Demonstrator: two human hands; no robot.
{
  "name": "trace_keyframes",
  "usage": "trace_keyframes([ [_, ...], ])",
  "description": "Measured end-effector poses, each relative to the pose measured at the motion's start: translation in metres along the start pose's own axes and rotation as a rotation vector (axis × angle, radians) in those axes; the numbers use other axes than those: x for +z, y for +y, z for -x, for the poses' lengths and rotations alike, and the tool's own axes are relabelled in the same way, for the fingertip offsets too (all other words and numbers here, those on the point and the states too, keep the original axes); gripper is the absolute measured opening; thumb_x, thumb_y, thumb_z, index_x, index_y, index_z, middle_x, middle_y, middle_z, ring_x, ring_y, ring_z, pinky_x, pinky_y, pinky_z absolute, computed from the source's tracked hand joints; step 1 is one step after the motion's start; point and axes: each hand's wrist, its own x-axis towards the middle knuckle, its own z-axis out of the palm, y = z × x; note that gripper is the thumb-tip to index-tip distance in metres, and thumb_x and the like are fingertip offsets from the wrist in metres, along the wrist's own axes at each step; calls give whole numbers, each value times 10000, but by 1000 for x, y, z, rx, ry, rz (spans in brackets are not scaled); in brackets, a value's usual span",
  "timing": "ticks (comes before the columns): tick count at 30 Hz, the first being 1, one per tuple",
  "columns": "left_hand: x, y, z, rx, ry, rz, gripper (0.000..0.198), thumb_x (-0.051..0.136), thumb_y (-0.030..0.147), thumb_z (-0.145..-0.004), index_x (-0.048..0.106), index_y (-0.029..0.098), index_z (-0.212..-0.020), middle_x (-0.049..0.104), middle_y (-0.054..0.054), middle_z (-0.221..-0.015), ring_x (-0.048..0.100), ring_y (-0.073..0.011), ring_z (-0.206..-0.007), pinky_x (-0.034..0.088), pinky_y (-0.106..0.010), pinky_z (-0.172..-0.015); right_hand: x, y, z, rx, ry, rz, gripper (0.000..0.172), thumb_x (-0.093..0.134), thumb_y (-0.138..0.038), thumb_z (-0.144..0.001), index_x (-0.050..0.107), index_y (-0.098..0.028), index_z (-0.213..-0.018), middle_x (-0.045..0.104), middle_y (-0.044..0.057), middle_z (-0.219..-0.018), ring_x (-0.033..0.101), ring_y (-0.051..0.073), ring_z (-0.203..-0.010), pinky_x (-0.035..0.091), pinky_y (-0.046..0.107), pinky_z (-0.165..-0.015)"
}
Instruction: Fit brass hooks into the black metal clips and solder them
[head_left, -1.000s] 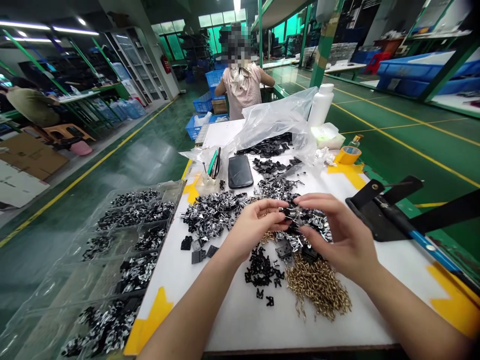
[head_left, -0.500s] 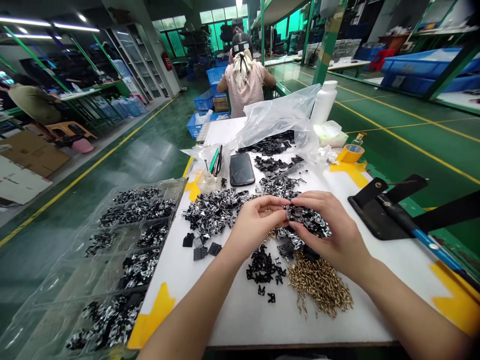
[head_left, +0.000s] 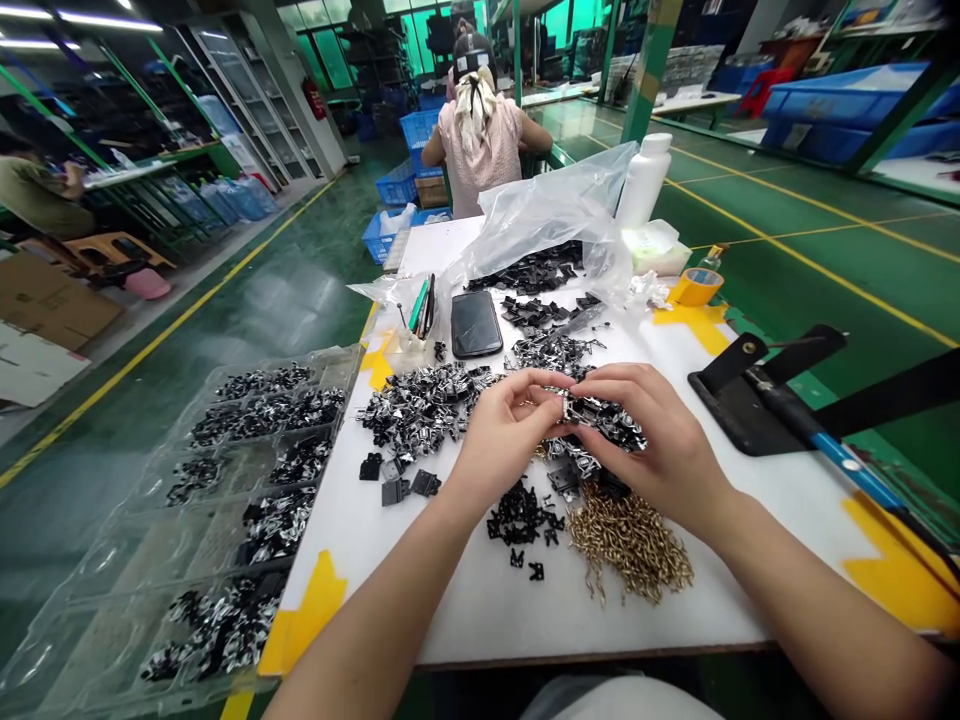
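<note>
My left hand and my right hand meet fingertip to fingertip over the middle of the white table. Pinched between them is a small black and silver part, largely covered by the fingers. Beneath and behind the hands spreads a heap of black and silver parts. Close below my right hand lies a pile of small brass-coloured pieces. Left of that pile are small black clips. A few flat black squares lie left of my left wrist.
A compartmented clear tray of parts stands at the left. Behind the heap are a phone, a plastic bag and a white bottle. A blue-handled tool rests in a black stand at the right. Another person sits ahead.
The camera view has shifted slightly, so the table sits a little higher and further left. Both hands remain together, and the part between them appears turned.
</note>
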Motion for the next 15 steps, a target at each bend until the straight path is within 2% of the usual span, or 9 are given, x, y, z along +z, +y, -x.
trace_keyframes([
  [4, 1, 0, -1, 17, 20, -40, 161, 571, 154, -783, 647, 182, -922, 504, 19, -704, 541, -87, -658, 525, -243, -721, 1, 1, 1, 11, -6, -8, 277, 556, -138, -823, 482, -218, -1077, 558, 73, -1008, 497, 225, -1001, 438, 422, -856],
  [8, 1, 1, -1, 16, -12, -34, 174, 538, 182, -819, 663, 186, -939, 556, -1, -769, 567, -103, -736, 513, -254, -782, 1, 1, 1, 68, -14, -18, 316, 545, -146, -832, 476, -231, -1128, 548, 71, -1023, 500, 223, -998, 440, 419, -853],
  [12, -1, 2, 1, 16, -43, -71, 198, 578, 229, -806, 652, 188, -985, 615, -36, -923, 593, -129, -811, 499, -274, -808, 0, 1, 0, 72, -5, -35, 312, 550, -171, -835, 480, -241, -1130, 550, 64, -1014, 504, 225, -998, 443, 420, -849],
  [15, -4, 2, 1, 14, -7, -100, 204, 608, 236, -784, 651, 184, -977, 621, -49, -975, 605, -136, -809, 499, -277, -793, -1, 2, 0, 68, 5, -34, 316, 590, -215, -822, 475, -235, -1115, 553, 65, -1023, 511, 223, -990, 447, 407, -843],
])
